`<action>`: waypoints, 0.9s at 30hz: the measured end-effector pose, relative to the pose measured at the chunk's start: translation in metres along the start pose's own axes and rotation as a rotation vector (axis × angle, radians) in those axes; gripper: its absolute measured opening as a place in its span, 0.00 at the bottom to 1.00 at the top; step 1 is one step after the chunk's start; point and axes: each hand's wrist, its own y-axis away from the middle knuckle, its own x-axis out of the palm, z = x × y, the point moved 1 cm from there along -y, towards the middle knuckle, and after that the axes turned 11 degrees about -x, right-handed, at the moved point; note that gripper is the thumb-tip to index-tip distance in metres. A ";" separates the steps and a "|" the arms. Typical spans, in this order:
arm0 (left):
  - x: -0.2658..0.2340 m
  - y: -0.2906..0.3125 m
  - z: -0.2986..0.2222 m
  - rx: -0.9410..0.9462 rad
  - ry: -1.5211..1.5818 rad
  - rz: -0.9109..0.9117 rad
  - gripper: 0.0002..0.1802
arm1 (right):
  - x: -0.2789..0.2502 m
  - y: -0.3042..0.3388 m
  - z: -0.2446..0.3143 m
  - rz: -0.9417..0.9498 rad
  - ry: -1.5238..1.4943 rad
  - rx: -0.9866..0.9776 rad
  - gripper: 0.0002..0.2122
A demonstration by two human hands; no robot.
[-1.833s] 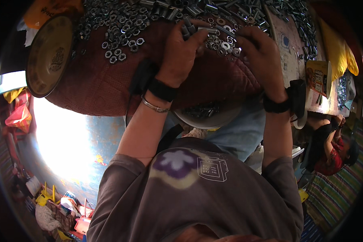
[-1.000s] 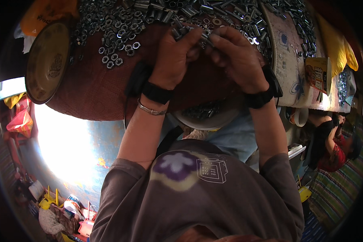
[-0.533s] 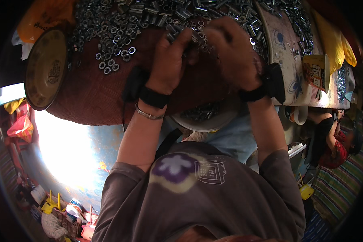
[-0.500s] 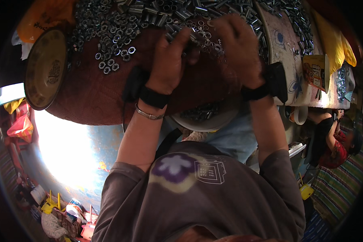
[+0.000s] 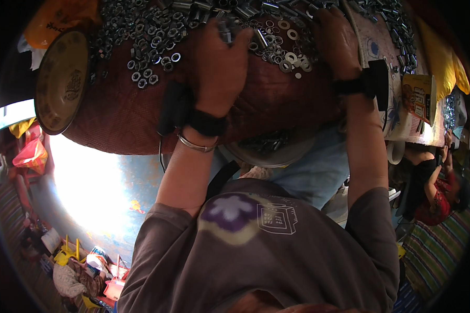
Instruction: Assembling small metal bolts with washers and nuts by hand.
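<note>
left hand (image 5: pixel 219 62) clamped on bolts (image 5: pixel 225 32) — right hand (image 5: pixel 339 41) grip unclear, among washers (image 5: pixel 290 55).

Round brass-coloured tray (image 5: pixel 61 81), perhaps metal, leftward.

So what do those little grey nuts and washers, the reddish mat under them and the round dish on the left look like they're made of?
Small grey nuts and washers: probably steel, with dull silvery glints. Reddish-brown mat: seemingly woven fibre or plastic, fine grid texture, matte. Round yellowish dish: possibly enamelled metal or ceramic; its patterned face has a soft sheen, so the material is unclear.
</note>
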 end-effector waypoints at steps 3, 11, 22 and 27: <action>0.009 0.001 -0.003 0.231 -0.276 -0.107 0.13 | -0.007 0.009 0.012 -0.203 -0.070 -0.027 0.08; 0.025 -0.003 -0.005 0.236 -0.642 -0.055 0.18 | -0.031 0.047 0.067 -0.122 -0.675 0.188 0.05; -0.002 -0.004 -0.014 -0.278 0.491 0.359 0.04 | -0.053 0.059 0.084 -0.045 -0.965 0.268 0.06; 0.000 0.006 -0.014 -0.295 0.627 0.440 0.04 | -0.051 0.059 0.089 -0.055 -0.926 0.252 0.05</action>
